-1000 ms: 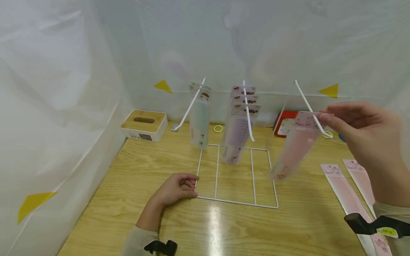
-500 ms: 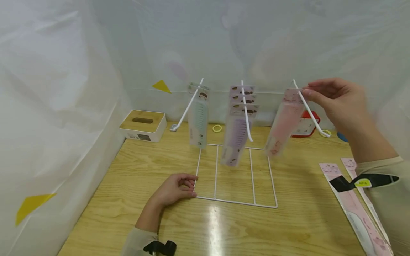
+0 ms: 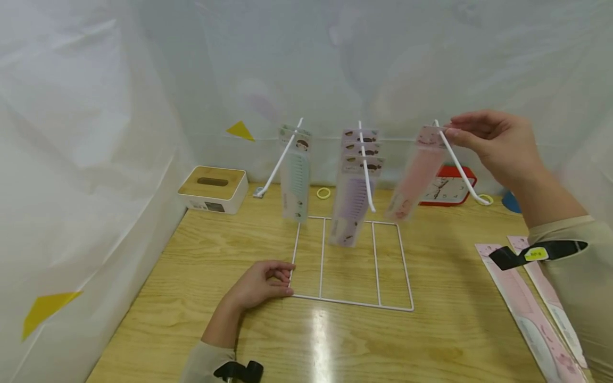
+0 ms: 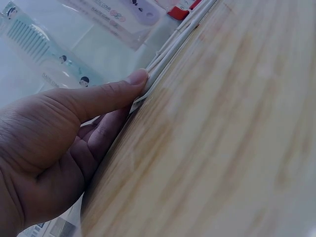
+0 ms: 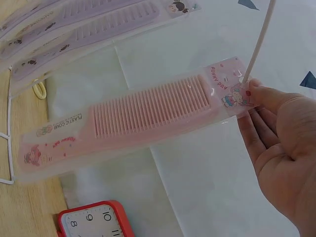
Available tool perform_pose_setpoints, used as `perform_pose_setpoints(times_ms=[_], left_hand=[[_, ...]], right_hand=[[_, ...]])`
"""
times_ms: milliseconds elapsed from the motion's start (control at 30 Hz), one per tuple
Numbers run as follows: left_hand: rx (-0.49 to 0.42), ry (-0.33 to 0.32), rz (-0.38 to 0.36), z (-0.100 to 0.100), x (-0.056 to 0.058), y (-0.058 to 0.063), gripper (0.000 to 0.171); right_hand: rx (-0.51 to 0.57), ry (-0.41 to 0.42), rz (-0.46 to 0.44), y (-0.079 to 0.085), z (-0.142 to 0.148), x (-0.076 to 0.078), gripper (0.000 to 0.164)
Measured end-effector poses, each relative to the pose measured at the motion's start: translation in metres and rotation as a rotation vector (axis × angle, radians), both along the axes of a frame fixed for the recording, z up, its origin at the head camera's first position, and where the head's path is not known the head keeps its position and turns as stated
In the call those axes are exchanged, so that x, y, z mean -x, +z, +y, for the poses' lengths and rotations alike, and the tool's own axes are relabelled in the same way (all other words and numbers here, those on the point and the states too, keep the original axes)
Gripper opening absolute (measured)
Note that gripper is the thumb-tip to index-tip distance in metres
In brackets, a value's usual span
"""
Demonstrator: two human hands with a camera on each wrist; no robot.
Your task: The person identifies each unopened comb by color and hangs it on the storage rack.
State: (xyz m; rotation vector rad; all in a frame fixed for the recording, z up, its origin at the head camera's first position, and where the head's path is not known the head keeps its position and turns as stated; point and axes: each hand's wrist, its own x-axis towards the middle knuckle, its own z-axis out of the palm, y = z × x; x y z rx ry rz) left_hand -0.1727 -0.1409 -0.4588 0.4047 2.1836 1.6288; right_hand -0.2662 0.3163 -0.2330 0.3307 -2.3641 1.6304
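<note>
A white wire display rack [image 3: 351, 304] stands on the table with three hooks rising above its base. My left hand [image 3: 262, 285] holds the base's front left corner, and in the left wrist view the thumb [image 4: 116, 94] lies on the wire. By the top edge of its card, my right hand [image 3: 500, 143] pinches a packaged pink comb [image 5: 148, 111]. The right hook [image 3: 457, 157] passes through that card, near the hook's back end. Several packaged purple combs [image 3: 356, 199] hang on the middle hook, and packaged green combs [image 3: 295, 181] on the left one.
Two more packaged pink combs [image 3: 519, 303] lie at the table's right, partly under the right sleeve. Along the back stand a tissue box [image 3: 213, 189], a yellow ring [image 3: 323, 193] and a red clock [image 3: 450, 186]. White sheeting [image 3: 297, 64] encloses the back and left.
My right hand has slid the pink comb backward along the right hook, up and left in the head view. The left hand stays at the rack's corner.
</note>
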Motion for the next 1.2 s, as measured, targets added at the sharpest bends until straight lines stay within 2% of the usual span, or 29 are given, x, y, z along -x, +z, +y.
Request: perform_pose_setpoints(times_ms=[133,200,367,533,567,600,733,867,1200], left_hand=[[0.003,-0.005,0.002,0.000,0.000,0.000,0.054],[0.001,-0.006,0.002,0.000,0.000,0.000,0.054],[0.001,-0.005,0.009,-0.002,0.000,0.000,0.054],[0.003,-0.012,0.012,-0.003,0.001,0.000,0.054],[0.001,-0.012,0.008,-0.002,0.001,-0.001,0.054],[-0.003,-0.013,0.008,-0.002,0.001,-0.001,0.053],[-0.007,-0.020,0.016,-0.001,0.001,-0.001,0.053],[-0.004,-0.019,0.017,-0.001,0.002,0.000,0.053],[-0.001,-0.017,0.003,0.000,0.001,0.000,0.054]], right_hand=[[0.024,0.030,-0.016,-0.004,0.007,-0.002,0.036],[0.115,0.079,-0.034,-0.008,0.012,-0.005,0.039],[0.173,0.080,-0.112,-0.029,0.030,-0.019,0.043],[0.026,0.012,-0.167,-0.067,0.051,-0.033,0.042],[-0.014,0.000,-0.185,-0.075,0.056,-0.035,0.042],[-0.098,-0.025,-0.194,-0.084,0.062,-0.037,0.043],[-0.259,-0.001,-0.198,-0.121,0.086,-0.045,0.042],[-0.275,0.084,-0.177,-0.148,0.107,-0.050,0.042],[-0.423,0.086,-0.218,-0.195,0.161,-0.057,0.054]])
